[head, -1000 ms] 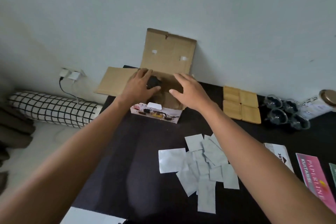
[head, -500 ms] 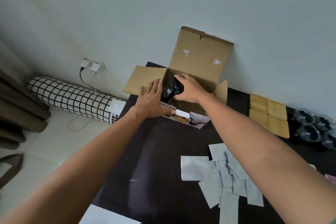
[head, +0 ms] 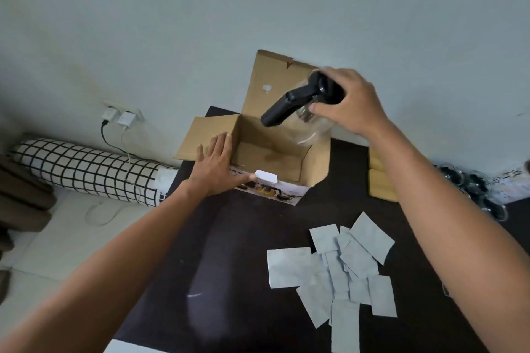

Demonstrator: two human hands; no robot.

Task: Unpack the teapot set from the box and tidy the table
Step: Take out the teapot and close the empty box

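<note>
right hand (head: 348,102) curled round the lid end of the glass teapot (head: 308,107); pot aloft over the box (head: 269,152), black handle slanting down-left | left hand (head: 216,165) flat, fingers straight, steadying box's near-left corner | bare table (head: 243,238) nearer the right hand

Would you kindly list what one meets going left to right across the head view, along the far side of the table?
Checked bolster → left hand → cardboard box → glass teapot → wooden coasters → glass cups.
</note>
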